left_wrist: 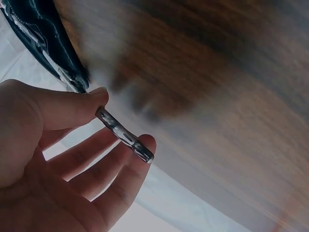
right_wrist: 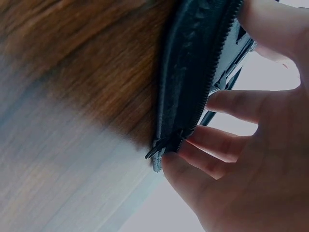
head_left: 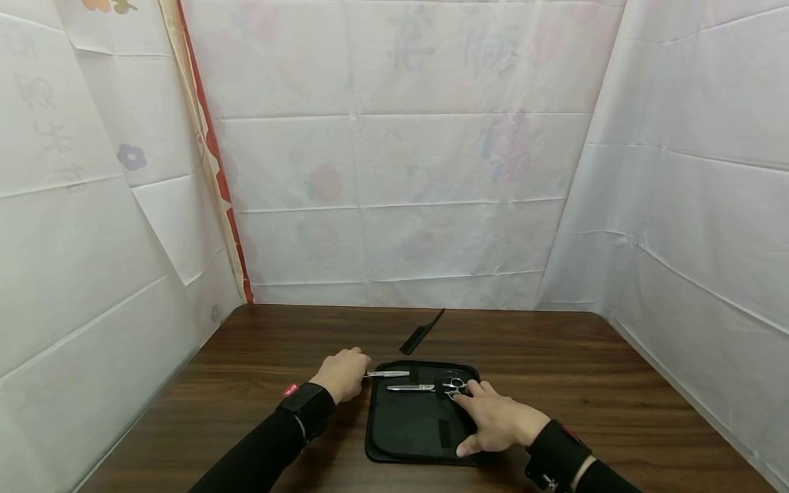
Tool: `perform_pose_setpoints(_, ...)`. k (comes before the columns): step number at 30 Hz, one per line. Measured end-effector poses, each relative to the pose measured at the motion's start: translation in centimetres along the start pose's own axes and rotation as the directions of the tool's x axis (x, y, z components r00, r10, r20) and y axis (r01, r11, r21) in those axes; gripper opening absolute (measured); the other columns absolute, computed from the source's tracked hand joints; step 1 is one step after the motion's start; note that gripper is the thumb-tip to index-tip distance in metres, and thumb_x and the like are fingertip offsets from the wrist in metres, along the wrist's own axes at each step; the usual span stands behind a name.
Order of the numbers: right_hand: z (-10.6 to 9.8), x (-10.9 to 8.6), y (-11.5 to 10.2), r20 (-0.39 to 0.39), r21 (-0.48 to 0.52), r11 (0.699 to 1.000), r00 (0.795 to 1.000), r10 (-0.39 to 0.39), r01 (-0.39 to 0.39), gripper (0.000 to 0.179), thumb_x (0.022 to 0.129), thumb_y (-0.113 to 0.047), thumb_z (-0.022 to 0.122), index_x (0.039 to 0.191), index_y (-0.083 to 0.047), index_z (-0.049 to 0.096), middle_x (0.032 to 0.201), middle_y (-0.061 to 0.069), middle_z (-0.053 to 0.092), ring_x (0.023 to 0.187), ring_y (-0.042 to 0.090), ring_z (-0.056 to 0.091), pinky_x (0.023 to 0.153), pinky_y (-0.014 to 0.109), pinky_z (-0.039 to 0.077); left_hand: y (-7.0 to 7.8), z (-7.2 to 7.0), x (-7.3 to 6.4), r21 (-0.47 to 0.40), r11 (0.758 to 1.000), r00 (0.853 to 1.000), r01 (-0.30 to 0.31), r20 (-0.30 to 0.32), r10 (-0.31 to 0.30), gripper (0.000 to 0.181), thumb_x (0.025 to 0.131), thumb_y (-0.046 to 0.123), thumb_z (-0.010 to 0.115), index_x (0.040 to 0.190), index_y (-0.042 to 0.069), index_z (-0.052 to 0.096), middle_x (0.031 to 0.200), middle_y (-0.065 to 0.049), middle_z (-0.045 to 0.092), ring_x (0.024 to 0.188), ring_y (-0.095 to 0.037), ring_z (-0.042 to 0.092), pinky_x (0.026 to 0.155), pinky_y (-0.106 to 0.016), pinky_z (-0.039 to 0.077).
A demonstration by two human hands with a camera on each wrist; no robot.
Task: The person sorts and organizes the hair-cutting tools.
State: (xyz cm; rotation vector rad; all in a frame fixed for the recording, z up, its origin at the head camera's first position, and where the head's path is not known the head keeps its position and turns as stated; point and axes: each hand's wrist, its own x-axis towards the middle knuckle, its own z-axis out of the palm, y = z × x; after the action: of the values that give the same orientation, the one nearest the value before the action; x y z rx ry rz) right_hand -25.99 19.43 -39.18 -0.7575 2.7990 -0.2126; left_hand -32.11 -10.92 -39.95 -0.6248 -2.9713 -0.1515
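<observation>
My left hand (head_left: 342, 374) pinches a pair of silver scissors by its handle end (left_wrist: 124, 135), between thumb and fingers. The blades of these scissors (head_left: 388, 374) point right, over the upper left part of a black zip case (head_left: 407, 424). A second pair of scissors (head_left: 413, 387) lies across the case under a black strap, finger rings to the right. My right hand (head_left: 499, 418) rests at the case's right side with fingers spread, its fingertips by those rings and its thumb low on the case. The right wrist view shows those fingers along the zipper edge (right_wrist: 205, 92).
A black comb (head_left: 422, 335) lies behind the case on the brown wooden table (head_left: 277, 342). White sheets (head_left: 394, 239) hang behind the table and along both sides. Another short black strap (head_left: 444, 433) sits low in the case.
</observation>
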Motion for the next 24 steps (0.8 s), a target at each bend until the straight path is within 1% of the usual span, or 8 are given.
perform_pose_setpoints(3, -0.02, 0.02, 0.01, -0.001, 0.002, 1.0, 1.0, 0.0, 0.0, 0.085, 0.081, -0.053, 0.081, 0.147, -0.007, 0.053, 0.133, 0.008, 0.047, 0.121, 0.028, 0.046, 0.083, 0.048, 0.05, 0.19, 0.04, 0.06, -0.003, 1.0, 1.0, -0.006, -0.006, 0.006, 0.028, 0.087, -0.003, 0.075, 0.112, 0.009, 0.074, 0.105, -0.01, 0.064, 0.103, -0.033, 0.065, 0.079, -0.052, 0.056)
perform_pose_setpoints(8, -0.16, -0.03, -0.05, 0.013, 0.007, 1.0, 1.0, 0.005, -0.005, 0.084, 0.082, -0.053, 0.08, 0.147, -0.008, 0.053, 0.13, 0.006, 0.047, 0.117, 0.025, 0.046, 0.082, 0.045, 0.049, 0.45, -0.15, 0.03, -0.01, 1.0, 1.0, -0.011, -0.01, 0.011, 0.026, 0.087, -0.003, 0.076, 0.109, 0.01, 0.075, 0.103, -0.008, 0.065, 0.101, -0.032, 0.065, 0.079, -0.051, 0.056)
perform_pose_setpoints(14, -0.16, -0.01, -0.05, 0.014, 0.01, 1.0, 1.0, 0.01, -0.011, 0.085, 0.082, -0.054, 0.08, 0.148, -0.008, 0.052, 0.132, 0.006, 0.047, 0.119, 0.026, 0.046, 0.084, 0.046, 0.049, 0.6, -0.29, -0.01, -0.011, 1.0, 0.999, -0.02, -0.028, 0.02, 0.024, 0.087, -0.004, 0.075, 0.106, 0.009, 0.075, 0.101, -0.008, 0.064, 0.099, -0.031, 0.065, 0.077, -0.051, 0.056)
perform_pose_setpoints(18, 0.01, 0.09, -0.03, 0.005, 0.009, 1.0, 1.0, 0.008, -0.008, 0.086, 0.081, -0.054, 0.08, 0.148, -0.008, 0.052, 0.134, 0.007, 0.047, 0.121, 0.027, 0.046, 0.084, 0.047, 0.05, 0.59, -0.11, 0.21, -0.009, 1.0, 0.999, -0.027, -0.044, 0.027, 0.022, 0.085, -0.004, 0.076, 0.103, 0.01, 0.075, 0.098, -0.007, 0.064, 0.096, -0.03, 0.066, 0.076, -0.05, 0.056)
perform_pose_setpoints(24, 0.16, 0.18, 0.03, -0.004, 0.012, 1.0, 1.0, -0.002, 0.002, 0.086, 0.081, -0.054, 0.081, 0.147, -0.007, 0.053, 0.134, 0.008, 0.047, 0.122, 0.028, 0.046, 0.085, 0.048, 0.051, 0.73, 0.27, 0.67, -0.014, 0.999, 0.998, -0.029, -0.05, 0.029, 0.019, 0.086, -0.003, 0.076, 0.099, 0.01, 0.075, 0.096, -0.007, 0.063, 0.094, -0.03, 0.065, 0.075, -0.05, 0.056)
